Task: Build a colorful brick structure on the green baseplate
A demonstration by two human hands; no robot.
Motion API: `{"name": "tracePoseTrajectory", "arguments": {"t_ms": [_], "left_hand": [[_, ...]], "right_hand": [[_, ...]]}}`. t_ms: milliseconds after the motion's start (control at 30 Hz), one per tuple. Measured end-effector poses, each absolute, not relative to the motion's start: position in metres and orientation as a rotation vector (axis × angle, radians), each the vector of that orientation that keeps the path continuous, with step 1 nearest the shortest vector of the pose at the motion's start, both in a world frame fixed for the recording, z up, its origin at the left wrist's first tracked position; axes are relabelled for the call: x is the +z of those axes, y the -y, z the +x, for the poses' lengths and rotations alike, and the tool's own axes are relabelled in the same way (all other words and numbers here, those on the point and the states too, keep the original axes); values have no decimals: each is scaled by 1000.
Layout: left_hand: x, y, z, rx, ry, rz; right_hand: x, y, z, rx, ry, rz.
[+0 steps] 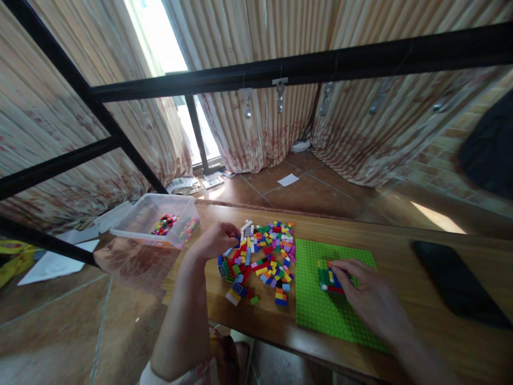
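My left hand [216, 241] is at the left side of a spread of loose toy bricks [266, 262], its fingers pinched on a dark blue brick [237, 241]. A green studded baseplate [316, 315] lies to the right of the loose bricks. On it stands a small multicoloured brick build [325, 279] with green, yellow, blue, white and red parts. My right hand [363, 286] reaches over the baseplate from the right, thumb and fingers closed on the build's right side. That side is partly hidden by the hand.
A dark phone [457, 283] lies right of the baseplate on the wooden table [268, 321]. At the left, a clear plastic bin [140, 224] holds more bricks. A black metal frame [224, 77] with hanging clips crosses in front of the curtains [256, 133].
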State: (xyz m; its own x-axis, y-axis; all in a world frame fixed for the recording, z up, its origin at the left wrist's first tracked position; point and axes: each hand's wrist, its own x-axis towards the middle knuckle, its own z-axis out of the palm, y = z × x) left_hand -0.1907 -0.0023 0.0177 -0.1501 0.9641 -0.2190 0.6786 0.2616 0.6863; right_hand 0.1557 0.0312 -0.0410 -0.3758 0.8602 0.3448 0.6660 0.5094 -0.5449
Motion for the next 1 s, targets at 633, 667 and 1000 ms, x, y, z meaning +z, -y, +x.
{"name": "tracePoseTrajectory", "arguments": {"t_ms": [633,667,1000], "left_hand": [[-19,-32,-18,1132,-1035,1409],[-22,-33,-17,1144,-1073,1414],[-41,-42,-29,1033,-1504,1465]], "right_hand": [[-20,-35,150,1243,1620,-1122],[-21,-37,153,1189,1623,-1151],[-44,-55,161,817,1887,-1308]]}}
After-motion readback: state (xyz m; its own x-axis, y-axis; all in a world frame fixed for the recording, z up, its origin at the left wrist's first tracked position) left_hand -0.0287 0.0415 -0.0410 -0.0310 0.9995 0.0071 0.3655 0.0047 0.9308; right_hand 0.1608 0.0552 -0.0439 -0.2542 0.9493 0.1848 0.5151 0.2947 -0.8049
